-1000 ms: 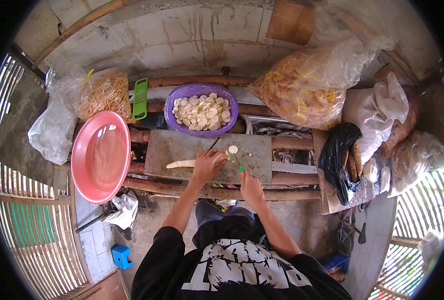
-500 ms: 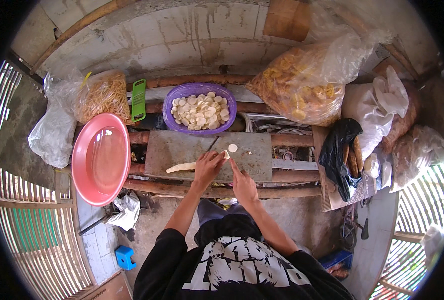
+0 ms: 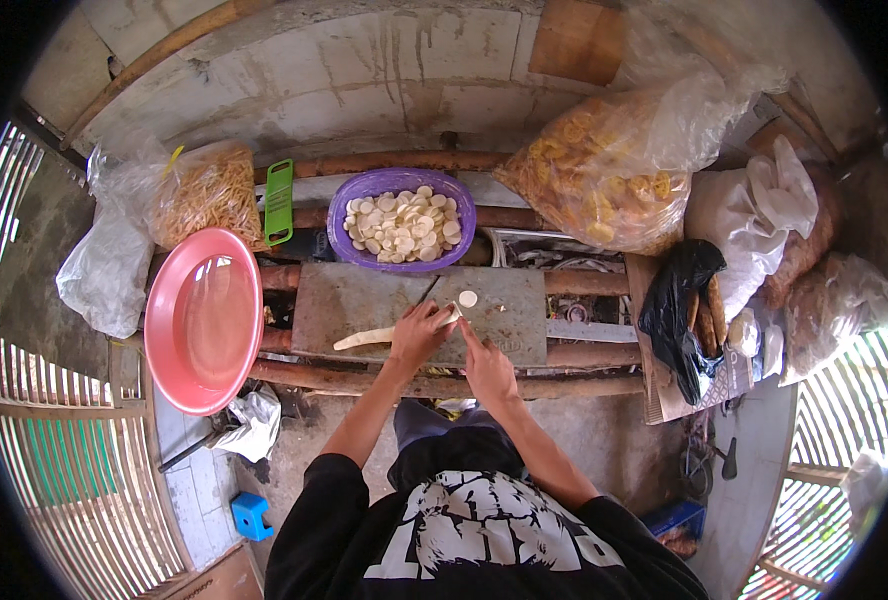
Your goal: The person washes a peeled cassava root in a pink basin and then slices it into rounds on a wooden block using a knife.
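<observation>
Well above the near edge of the grey board (image 3: 349, 298), the head fisheye looked steeply down.

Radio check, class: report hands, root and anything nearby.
Left hand holding peeled root on grey board. Right hand at its cut end, grip unclear. One loose round slice lying just beyond.

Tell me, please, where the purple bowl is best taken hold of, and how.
Probably at the left and right ends of the rim of the purple bowl, from both sides with fingers outside: its oval shape runs longest side to side, both ends show uncovered, and white slices heap its middle.
</observation>
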{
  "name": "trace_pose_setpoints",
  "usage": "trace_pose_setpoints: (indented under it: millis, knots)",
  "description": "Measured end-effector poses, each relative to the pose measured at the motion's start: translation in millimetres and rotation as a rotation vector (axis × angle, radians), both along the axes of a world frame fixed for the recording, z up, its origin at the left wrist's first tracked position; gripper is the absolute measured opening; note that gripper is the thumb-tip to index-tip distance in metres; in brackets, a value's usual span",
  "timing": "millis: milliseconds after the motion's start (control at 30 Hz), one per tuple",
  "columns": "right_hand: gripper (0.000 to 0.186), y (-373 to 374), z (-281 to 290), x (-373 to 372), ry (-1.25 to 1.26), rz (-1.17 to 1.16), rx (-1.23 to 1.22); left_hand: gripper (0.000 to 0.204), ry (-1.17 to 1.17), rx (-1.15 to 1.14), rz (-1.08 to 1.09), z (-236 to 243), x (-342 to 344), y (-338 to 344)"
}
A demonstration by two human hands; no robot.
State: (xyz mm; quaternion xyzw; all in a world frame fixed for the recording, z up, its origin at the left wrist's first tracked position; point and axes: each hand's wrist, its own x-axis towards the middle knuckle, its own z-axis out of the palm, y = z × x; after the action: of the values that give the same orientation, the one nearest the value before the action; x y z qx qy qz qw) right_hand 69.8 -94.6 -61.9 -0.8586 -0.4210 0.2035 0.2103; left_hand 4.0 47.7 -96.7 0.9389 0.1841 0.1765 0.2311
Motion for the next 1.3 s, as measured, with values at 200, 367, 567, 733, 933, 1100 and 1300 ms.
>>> trace_pose_setpoints:
  millis: [200,367,567,733,933,1100,1300]
  knots:
    - [0.054,-1.4,1.0,1.5,0.005,0.008,0.01,0.027,0.022,0.059,-0.053,0.1,1.3,4.5]
    - [0.055,-0.1,6.6,3.0,0.034,0.004,-0.026,0.027,0.055,0.064,-0.101,7.4,1.6,7.0]
    - [0.057,2.3,5.7,4.1,0.023,0.024,-0.067,0.026,0.108,0.034,-0.125,10.2,1.7,10.2]
    - [0.058,3.1,-0.2,9.6,0.031,0.063,-0.074,0.025,0.141,0.006,-0.125,9.3,1.6,10.8]
    - [0.062,3.3,-1.5,9.0,-0.012,0.095,-0.097,0.026,0.17,-0.014,-0.111,10.7,2.0,9.1]
    - [0.062,4.4,2.3,9.4,-0.01,0.077,-0.11,0.027,0.149,-0.039,-0.116,11.1,3.3,8.9]
    - [0.065,4.7,2.1,9.3,-0.109,0.115,-0.129,0.023,0.129,-0.076,-0.118,11.7,4.8,7.7]
